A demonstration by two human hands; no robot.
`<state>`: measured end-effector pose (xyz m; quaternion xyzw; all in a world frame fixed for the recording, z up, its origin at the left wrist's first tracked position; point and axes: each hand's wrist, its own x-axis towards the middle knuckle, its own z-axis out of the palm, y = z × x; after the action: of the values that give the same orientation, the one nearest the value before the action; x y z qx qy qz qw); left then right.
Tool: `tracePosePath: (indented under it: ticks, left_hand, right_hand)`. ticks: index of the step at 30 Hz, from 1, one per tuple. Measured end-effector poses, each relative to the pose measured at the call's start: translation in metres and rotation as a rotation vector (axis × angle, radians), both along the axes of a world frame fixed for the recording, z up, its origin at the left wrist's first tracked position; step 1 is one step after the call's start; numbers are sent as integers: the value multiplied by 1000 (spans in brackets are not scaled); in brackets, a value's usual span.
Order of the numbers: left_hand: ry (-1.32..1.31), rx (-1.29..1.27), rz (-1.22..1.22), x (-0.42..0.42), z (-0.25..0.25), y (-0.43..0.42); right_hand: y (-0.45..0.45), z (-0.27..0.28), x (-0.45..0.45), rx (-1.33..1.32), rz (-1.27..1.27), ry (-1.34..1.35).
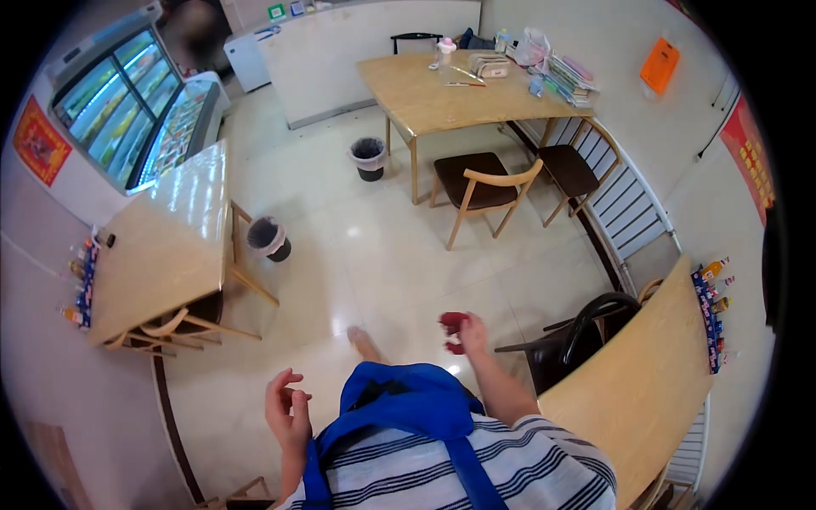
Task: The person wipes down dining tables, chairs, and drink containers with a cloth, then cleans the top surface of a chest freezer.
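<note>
My left hand (287, 406) hangs in the air at the lower left, its fingers loosely bent and apart, with nothing in it. At the lower middle my right hand (473, 334) grips a dark red, crumpled piece that looks like a cloth (454, 323), which sticks out on the left side of the fingers. Both hands are above the tiled floor and apart from the furniture. Between them is the blue apron (408, 399) I wear over a striped shirt.
Wooden tables stand to the left (170, 246), right (620, 408) and at the back (442, 110), which bears books and bottles. Two lined bins (270, 240) are on the floor. Brown-seated chairs (480, 180) stand by the back table. A glass-door fridge (119, 102) is at the far left.
</note>
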<state>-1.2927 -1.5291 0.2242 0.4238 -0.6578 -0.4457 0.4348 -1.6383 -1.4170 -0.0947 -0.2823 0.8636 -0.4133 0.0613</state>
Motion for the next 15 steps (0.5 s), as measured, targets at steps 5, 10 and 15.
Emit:
tracePosePath:
  ticks: [5, 10, 15]
  left_hand:
    - [-32, -69, 41, -41, -11, -116]
    - [-25, -35, 27, -84, -6, -245]
    - [-41, -127, -123, -145, 14, -365]
  right_hand:
    - [-115, 49, -3, 44, 430, -30]
    - [-176, 47, -77, 314, 101, -97]
    - [-238, 97, -145, 222, -261, -243]
